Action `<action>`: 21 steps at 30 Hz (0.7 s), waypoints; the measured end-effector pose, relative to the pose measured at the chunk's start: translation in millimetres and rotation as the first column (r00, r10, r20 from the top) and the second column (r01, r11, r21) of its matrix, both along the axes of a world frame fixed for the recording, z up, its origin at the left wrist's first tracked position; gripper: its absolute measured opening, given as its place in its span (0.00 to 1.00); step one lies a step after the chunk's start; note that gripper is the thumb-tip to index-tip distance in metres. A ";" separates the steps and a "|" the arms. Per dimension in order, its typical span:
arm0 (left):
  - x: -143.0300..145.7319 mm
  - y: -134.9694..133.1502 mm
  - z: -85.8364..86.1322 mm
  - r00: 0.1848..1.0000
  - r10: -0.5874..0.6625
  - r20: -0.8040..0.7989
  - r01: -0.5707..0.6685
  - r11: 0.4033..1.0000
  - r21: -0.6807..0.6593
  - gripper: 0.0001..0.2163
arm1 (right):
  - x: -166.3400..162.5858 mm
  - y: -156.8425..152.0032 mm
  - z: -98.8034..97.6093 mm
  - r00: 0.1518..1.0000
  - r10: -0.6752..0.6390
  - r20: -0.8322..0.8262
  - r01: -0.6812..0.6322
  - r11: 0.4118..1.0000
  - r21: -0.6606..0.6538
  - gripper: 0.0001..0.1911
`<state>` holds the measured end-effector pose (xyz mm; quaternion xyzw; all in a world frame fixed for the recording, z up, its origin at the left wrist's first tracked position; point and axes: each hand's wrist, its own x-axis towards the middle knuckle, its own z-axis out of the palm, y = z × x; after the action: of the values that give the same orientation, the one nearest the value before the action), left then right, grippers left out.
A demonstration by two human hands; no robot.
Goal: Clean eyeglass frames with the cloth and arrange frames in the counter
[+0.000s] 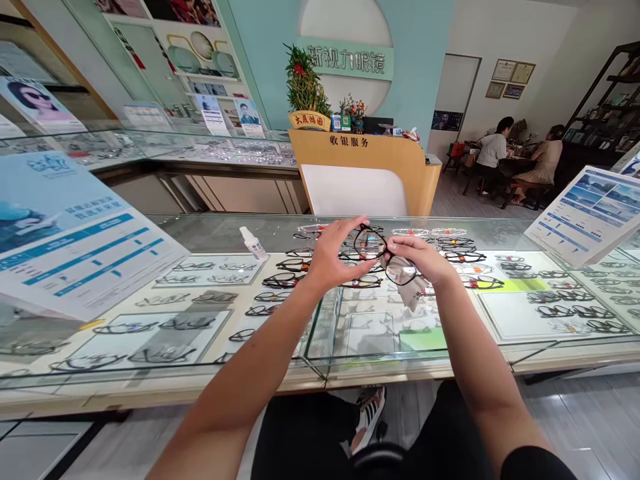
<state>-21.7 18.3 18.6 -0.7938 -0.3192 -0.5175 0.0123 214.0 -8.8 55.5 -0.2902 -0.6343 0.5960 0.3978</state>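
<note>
A pair of black-rimmed eyeglasses (401, 271) is held above the glass counter, tilted down to the right. My left hand (334, 257) grips one side of the frame, its thumb below the lens and its fingers above. Near the bridge, my right hand (423, 259) pinches a light grey cloth (413, 293) against the glasses; the cloth hangs below the fingers. Part of the cloth is hidden behind the lens and hand. A small white bottle (253, 243) with a red-marked label stands on the counter left of my left hand.
Rows of eyeglass frames (274, 297) lie inside the glass display counter (320, 373). Folded leaflets stand on it at the left (85, 233) and right (590, 213). Beyond are a wooden cashier desk (420, 180) and two people seated at a table.
</note>
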 end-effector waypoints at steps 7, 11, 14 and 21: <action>-3.2 -2.6 34.0 1.000 0.002 0.007 -0.003 0.992 0.129 0.29 | 6.2 25.0 26.6 0.935 -0.331 -0.130 0.353 0.908 0.227 0.27; -5.8 -6.0 86.9 0.996 -0.002 0.091 -0.022 0.964 0.266 0.31 | 25.6 47.6 76.7 0.671 -0.576 -0.467 0.735 0.599 0.317 0.27; -1.9 -15.4 122.8 0.978 -0.027 0.207 -0.043 0.945 0.325 0.33 | 39.9 41.2 107.4 0.618 -0.612 -0.493 0.786 0.476 0.394 0.25; 11.6 -36.6 135.6 0.890 -0.113 0.442 -0.034 0.950 0.310 0.26 | 37.1 -15.8 113.4 0.797 -0.574 -0.191 0.512 0.472 0.718 0.27</action>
<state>-10.1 -18.4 154.2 -0.6451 -0.2117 -0.7324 0.0511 251.1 -24.5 168.9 -0.3114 -0.7081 0.1171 0.6228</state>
